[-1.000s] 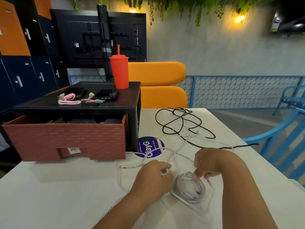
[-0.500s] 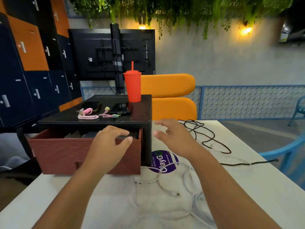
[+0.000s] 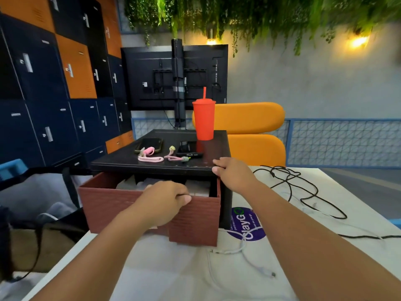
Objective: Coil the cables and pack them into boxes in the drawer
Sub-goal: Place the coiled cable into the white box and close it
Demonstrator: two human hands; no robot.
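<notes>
A brick-red drawer [image 3: 108, 205] stands partly pulled out of a black cabinet [image 3: 152, 165] on the white table [image 3: 165, 272]. My left hand [image 3: 165, 202] grips the top edge of the drawer front. My right hand [image 3: 233, 173] presses on the front right corner of the cabinet top. Pale boxes show dimly inside the drawer behind my left hand. A white cable [image 3: 240, 252] lies loose on the table below the drawer. A tangled black cable [image 3: 303, 192] lies to the right of my right arm.
On the cabinet top stand a red tumbler with a straw [image 3: 204, 120], two phones [image 3: 152, 144] and two pink straps [image 3: 150, 158]. A purple sticker [image 3: 246, 224] marks the table. Orange seat behind, blue railing to the right, lockers and a dark bag to the left.
Both hands left the white cable coil on the table and rose to the cabinet. The left hand took hold of the drawer front; the right hand settled on the cabinet's corner.
</notes>
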